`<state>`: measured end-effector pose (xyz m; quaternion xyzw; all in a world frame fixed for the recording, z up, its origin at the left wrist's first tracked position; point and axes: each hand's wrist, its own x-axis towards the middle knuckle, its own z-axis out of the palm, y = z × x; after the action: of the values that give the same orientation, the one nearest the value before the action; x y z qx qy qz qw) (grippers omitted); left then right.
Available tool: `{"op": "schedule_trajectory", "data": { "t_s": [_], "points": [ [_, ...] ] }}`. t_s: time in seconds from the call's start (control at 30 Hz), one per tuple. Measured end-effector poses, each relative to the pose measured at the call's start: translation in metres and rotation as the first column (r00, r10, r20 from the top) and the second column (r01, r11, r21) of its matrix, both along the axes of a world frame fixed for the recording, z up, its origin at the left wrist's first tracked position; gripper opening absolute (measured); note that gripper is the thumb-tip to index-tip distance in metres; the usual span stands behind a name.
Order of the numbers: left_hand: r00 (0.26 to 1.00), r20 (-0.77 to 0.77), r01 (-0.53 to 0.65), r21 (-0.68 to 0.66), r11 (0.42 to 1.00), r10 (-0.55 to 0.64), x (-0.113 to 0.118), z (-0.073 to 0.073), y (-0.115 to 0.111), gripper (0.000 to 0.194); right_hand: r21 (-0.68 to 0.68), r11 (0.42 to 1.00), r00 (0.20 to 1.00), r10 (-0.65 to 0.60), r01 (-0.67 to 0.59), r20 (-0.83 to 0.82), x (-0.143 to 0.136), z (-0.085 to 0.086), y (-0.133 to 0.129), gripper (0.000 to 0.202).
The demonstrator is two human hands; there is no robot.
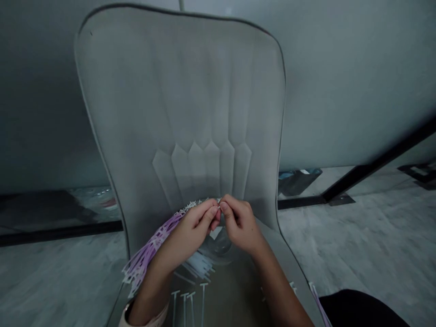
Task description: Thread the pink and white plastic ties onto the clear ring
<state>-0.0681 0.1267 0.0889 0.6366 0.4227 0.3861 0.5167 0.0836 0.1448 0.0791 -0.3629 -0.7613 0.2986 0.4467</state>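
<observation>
Both hands meet above the chair seat, their fingertips pinched close together. My left hand (200, 219) is closed, thumb against fingers. My right hand (240, 223) is closed the same way and faces it. A tiny whitish bit shows between the fingertips, too small to name. Left of and partly behind my left forearm lies a bundle of purple strips (153, 247) with white ends. Pale white strips (199, 265) fan out under my left wrist. Below the hands is a clear, rounded plastic thing (220, 245) with a small white patch (215, 232).
Several thin white T-ended sticks (203, 299) lie on the front of the seat. More purple strips (319, 303) hang at its right edge. The grey padded backrest (190, 91) rises ahead. Behind it are a glass panel, a black rail (303, 202) and a dark bag (299, 182).
</observation>
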Motion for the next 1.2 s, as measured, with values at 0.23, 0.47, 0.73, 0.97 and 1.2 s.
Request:
{"op": "schedule_trajectory", "data": {
  "t_s": [0.23, 0.47, 0.73, 0.97, 1.2],
  "points": [
    [0.997, -0.075, -0.03, -0.013, 0.999, 0.029, -0.003, -0.001, 0.005, 0.037, -0.015, 1.0, 0.999, 0.026, -0.026, 0.02, 0.003, 0.002, 0.0, 0.029],
    [0.993, -0.119, -0.031, -0.041, 0.999, 0.025, -0.005, 0.001, 0.007, 0.039, -0.073, 0.996, 0.997, 0.051, -0.055, -0.06, 0.001, -0.001, 0.002, 0.032],
    [0.99, -0.106, -0.1, -0.039, 0.994, 0.095, -0.006, -0.002, 0.008, 0.029, -0.129, 0.985, 0.984, 0.098, -0.118, -0.149, 0.0, -0.004, 0.001, 0.035],
    [0.979, -0.145, -0.133, 0.063, 0.989, 0.141, -0.003, 0.007, 0.004, 0.035, -0.169, 0.973, 0.968, 0.12, -0.159, -0.221, 0.002, -0.002, -0.001, 0.038],
    [0.99, -0.046, -0.132, 0.085, 0.988, 0.136, 0.007, 0.007, -0.001, 0.032, -0.182, 0.974, 0.955, 0.081, -0.137, -0.287, -0.001, -0.003, 0.0, 0.041]
  ]
}}
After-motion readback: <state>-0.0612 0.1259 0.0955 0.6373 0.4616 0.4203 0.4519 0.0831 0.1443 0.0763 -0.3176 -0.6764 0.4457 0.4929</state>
